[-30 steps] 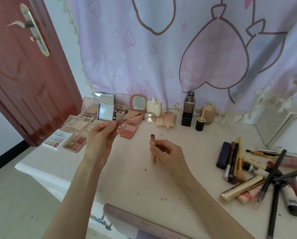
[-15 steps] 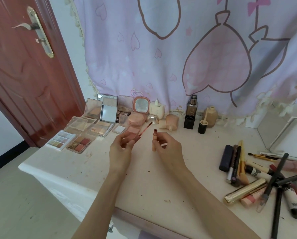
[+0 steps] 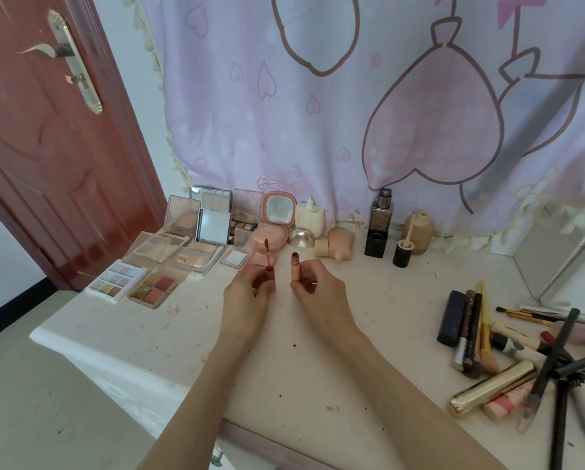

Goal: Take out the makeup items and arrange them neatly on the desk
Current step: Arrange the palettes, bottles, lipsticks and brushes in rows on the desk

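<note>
Hands apart above the desk [image 3: 169,337]; our left hand [image 3: 247,293] pinches the applicator wand [image 3: 267,256], our right hand [image 3: 318,290] grips the open lip-gloss tube [image 3: 296,269]; recapping, we judge; next, tip into mouth.

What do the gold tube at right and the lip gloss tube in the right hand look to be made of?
Gold tube: metal or metallised plastic, glossy, with bright streak reflections. Lip gloss tube in the right hand: likely matte peach plastic, no glare.
</note>
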